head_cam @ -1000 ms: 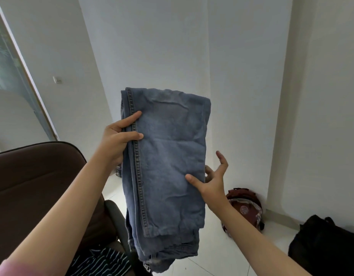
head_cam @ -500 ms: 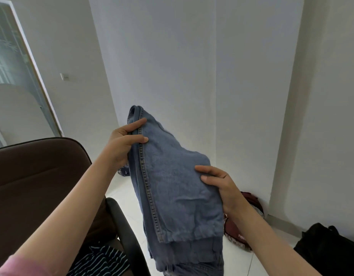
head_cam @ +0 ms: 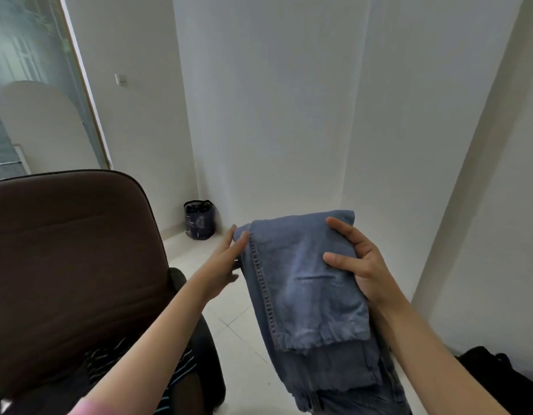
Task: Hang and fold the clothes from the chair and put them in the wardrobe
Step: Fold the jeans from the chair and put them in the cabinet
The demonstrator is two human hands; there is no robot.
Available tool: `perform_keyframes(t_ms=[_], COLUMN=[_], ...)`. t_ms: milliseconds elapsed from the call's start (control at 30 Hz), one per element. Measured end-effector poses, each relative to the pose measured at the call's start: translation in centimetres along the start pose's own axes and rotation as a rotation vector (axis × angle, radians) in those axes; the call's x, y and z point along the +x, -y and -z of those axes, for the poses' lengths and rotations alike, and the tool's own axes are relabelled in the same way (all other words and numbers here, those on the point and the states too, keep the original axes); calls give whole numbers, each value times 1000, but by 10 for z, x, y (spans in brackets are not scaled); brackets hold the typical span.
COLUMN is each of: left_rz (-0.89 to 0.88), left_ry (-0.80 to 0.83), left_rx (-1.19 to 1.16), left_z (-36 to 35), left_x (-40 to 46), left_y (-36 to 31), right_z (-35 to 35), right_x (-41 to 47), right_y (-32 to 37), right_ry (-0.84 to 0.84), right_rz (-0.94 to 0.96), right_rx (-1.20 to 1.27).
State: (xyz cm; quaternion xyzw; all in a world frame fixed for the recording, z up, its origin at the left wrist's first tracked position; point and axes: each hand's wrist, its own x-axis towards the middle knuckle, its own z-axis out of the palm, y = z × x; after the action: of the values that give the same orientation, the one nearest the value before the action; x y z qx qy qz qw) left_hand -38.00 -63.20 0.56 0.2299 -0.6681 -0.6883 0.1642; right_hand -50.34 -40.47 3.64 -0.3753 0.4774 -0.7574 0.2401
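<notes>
The folded jeans (head_cam: 304, 283) are held in the air in front of the person, above the pale floor (head_cam: 238, 339) and just right of the brown chair (head_cam: 73, 265), with the frayed hems hanging down in stacked layers. The right hand (head_cam: 358, 265) carries them, thumb on the upper face and fingers curled over the far folded edge. The left hand (head_cam: 226, 259) is released, its straight fingers only touching the seamed left edge near the top. The fold looks nearly finished, so the step in hand is probably squaring it up: it would go best if the left hand slid under or along the seam to line up the layers while the right kept a firm pinch, since the loose lower ends could slip and unfold. A striped garment (head_cam: 181, 363) lies on the chair seat, so more clothes appear to remain. A dark bag (head_cam: 199, 218) stands in the corner by the wall, and something black (head_cam: 505, 381) lies at the lower right. No wardrobe is in view.
</notes>
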Motion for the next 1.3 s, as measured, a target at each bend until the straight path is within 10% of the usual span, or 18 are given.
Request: perform_keyframes(t_ms=[600, 1300], left_rz=[7, -5], left_ry=[155, 188], left_rx=[-246, -273], left_z=[-34, -38], left_x=[-39, -52], left_y=[91, 89], right_z=[26, 70], right_x=[-9, -23], right_y=[-56, -65], right_ry=[-353, 28], right_rz=[-242, -347], right_rx=[107, -485])
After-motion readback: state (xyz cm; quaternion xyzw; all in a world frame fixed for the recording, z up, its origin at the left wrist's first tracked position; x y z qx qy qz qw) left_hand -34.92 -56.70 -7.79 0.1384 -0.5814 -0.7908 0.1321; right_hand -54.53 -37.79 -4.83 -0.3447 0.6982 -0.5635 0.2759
